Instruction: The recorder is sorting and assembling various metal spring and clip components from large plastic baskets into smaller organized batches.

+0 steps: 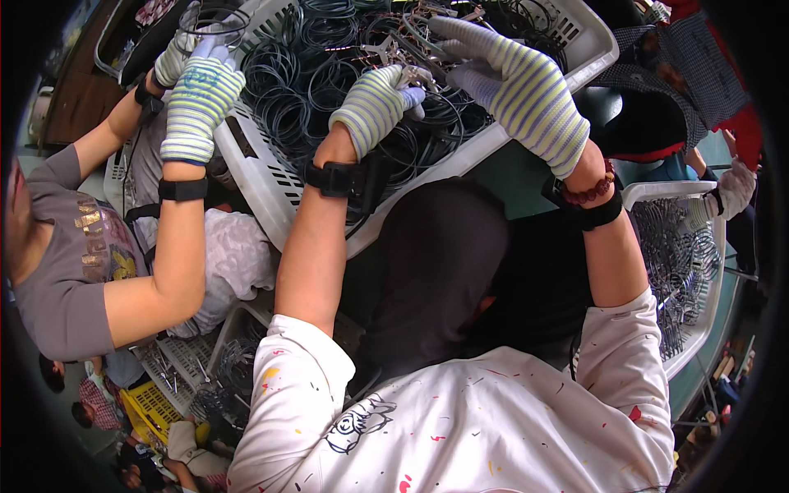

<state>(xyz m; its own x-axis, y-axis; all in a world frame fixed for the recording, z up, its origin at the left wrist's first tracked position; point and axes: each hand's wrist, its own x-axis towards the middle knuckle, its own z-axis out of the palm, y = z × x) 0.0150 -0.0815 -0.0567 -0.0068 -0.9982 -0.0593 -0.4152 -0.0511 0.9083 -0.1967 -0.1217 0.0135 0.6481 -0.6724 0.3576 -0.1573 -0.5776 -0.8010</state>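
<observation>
A white slotted plastic basket (271,193) is heaped with thin black rings (316,82) and some small metal pieces. My left hand (376,105), in a striped knit glove, is curled into a fist over the heap and grips a black ring with a metal piece at its fingertips. My right hand (519,92), gloved the same way, lies over the rings just to the right with its fingers stretched toward the far side. Its thumb is close to my left fingertips, and what is under its palm is hidden.
A co-worker on the left reaches into the same basket with two gloved hands (200,99). A second white basket (713,246) of dark wire parts stands at the right, with another person's gloved hand (734,187) at it. More crates (177,361) sit low at the left.
</observation>
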